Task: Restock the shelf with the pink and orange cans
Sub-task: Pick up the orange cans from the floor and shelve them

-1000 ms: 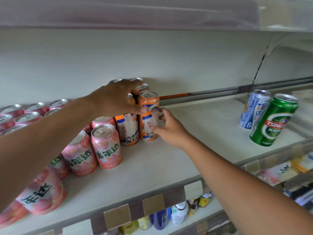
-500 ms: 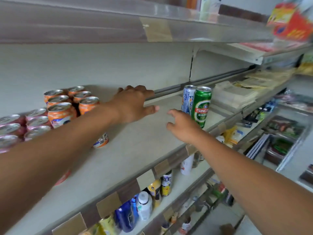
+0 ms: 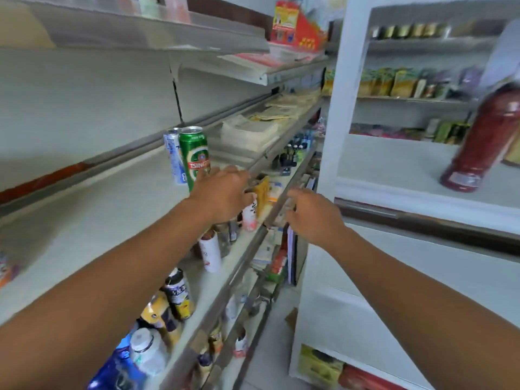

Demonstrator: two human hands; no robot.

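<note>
Both hands are empty, fingers loose: the left hand (image 3: 222, 192) is beside the green can (image 3: 194, 156), the right hand (image 3: 312, 218) past the shelf (image 3: 112, 209) edge. The pink and orange cans (image 3: 5, 273) are only a blur at the shelf's far left, nearer the left hand.

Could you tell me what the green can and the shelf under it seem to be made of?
The green can looks like aluminium: glossy printed sides, bare silvery rim. The shelf is probably painted metal, matte off-white with a grey front rail; blur leaves that open.
</note>
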